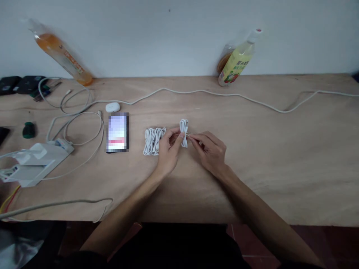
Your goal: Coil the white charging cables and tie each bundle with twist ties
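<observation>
A small coiled white cable (pixel 184 131) is held upright just above the wooden table (pixel 280 149). My left hand (pixel 169 149) pinches it from the left. My right hand (pixel 209 148) pinches its loose end on the right side. Both hands have closed fingers. Two more coiled white cables (pixel 153 140) lie side by side on the table just left of my left hand.
A phone (pixel 117 132) lies left of the coils, a white earbud case (pixel 112 107) behind it. Loose white cables (pixel 78 123) and a white charger (pixel 33 160) fill the left side. Two drink bottles (pixel 238 59) (pixel 61 54) stand at the wall. A long white cord (pixel 224 95) crosses the table.
</observation>
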A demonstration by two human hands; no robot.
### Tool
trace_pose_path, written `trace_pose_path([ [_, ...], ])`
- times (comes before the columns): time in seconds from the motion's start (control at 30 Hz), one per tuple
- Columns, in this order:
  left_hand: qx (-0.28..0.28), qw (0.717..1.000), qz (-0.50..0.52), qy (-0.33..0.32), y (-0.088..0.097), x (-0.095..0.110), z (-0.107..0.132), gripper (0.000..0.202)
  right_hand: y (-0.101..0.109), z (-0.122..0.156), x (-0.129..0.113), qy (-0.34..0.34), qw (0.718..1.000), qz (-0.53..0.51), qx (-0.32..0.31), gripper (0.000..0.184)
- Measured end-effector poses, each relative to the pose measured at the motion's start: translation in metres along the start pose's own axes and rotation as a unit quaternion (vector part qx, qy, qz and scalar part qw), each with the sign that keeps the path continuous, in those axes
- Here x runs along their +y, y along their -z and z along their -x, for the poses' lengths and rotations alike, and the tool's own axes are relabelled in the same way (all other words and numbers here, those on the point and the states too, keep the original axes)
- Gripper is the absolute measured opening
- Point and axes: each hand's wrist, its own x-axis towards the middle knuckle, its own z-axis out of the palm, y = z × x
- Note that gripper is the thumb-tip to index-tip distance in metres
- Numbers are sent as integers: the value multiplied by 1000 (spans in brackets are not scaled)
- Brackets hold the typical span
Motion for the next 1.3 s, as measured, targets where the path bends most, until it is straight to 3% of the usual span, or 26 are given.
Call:
trace_pose_path([
  [0.5, -10, 999, 21, 23, -5, -1, 2, 18, 2, 1, -7, -1, 1000, 3, 28, 20],
  [0.6, -15, 998, 41, 36, -5, -1, 3, 22, 2, 3, -8, -39, 998, -24, 41, 20],
  [0.73, -47, 995, 72, 56, -6, 0, 4, 28, 3, 0, -5, -143, 981, -109, 77, 16],
  [0.9, -65, 994, 82, 36, -6, -1, 3, 26, 2, -11, 3, -183, 967, -178, 23, 15],
  [1.13, -72, 960, 222, 153, -8, 2, -1, 21, 0, -11, 2, -197, 963, -187, 2, 14],
  [1.3, -81, 934, 242, 249, -8, 13, -1, 46, -2, -11, 3, -235, 943, -232, -43, 22],
])
